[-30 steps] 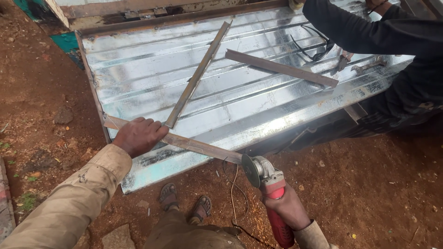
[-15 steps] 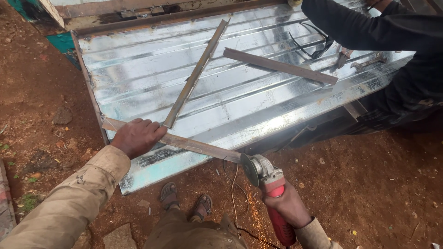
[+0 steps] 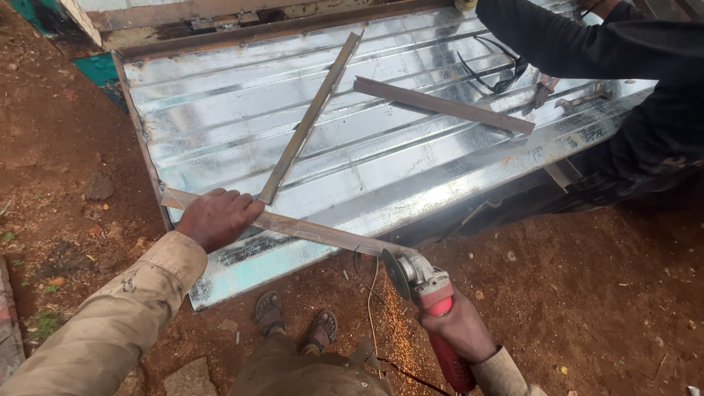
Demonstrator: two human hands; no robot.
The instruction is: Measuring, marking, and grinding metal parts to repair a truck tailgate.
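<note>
Your left hand lies palm down at the left of the frame, fingers curled loosely over the flat steel bar, pinning it to the corrugated metal sheet. Your right hand, at lower centre right, is wrapped fully around the red handle of the angle grinder, its disc meeting the bar's overhanging end.

Compared with a second ago, both hands hold the same places; a spray of sparks now falls below the disc.

The bar's long axis runs from middle left down to lower centre, its free end pointing lower right, past the sheet's near edge.
</note>
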